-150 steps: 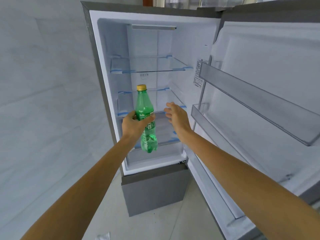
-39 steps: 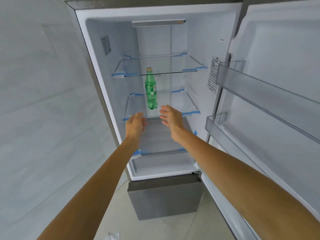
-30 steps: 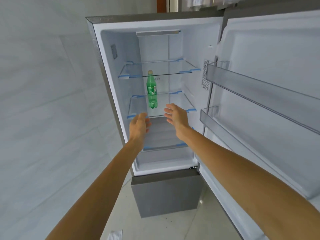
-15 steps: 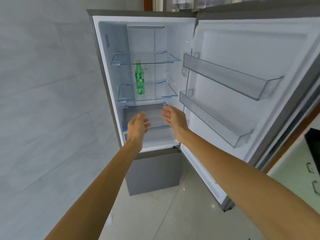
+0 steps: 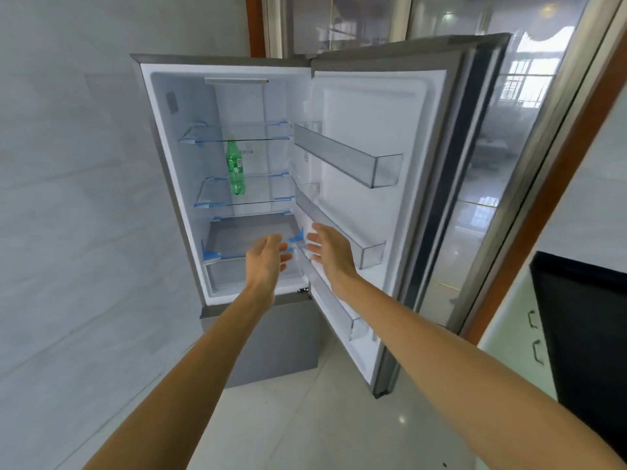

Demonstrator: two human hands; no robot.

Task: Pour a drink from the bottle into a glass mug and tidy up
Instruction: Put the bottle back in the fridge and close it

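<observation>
A green bottle (image 5: 235, 167) with a yellow cap stands upright on the middle glass shelf (image 5: 244, 198) of the open fridge (image 5: 163, 157). My left hand (image 5: 266, 257) hovers empty in front of the lower drawer, fingers relaxed and apart from the bottle. My right hand (image 5: 330, 249) is also empty with straight fingers, held just in front of the lower bin of the fridge door (image 5: 380, 137). Both hands are well below and nearer than the bottle. No glass mug is in view.
The fridge door stands swung partly inward, with clear door bins (image 5: 349, 157) on its inner side. A tiled wall (image 5: 68, 198) is at the left. A dark counter (image 5: 583, 334) with drawer handles is at the right. Glass doors (image 5: 492, 164) stand behind the fridge.
I set the bottle on the middle shelf and let go. Both hands have drawn back from the fridge, and the door has swung further toward closing as the view backed away.
</observation>
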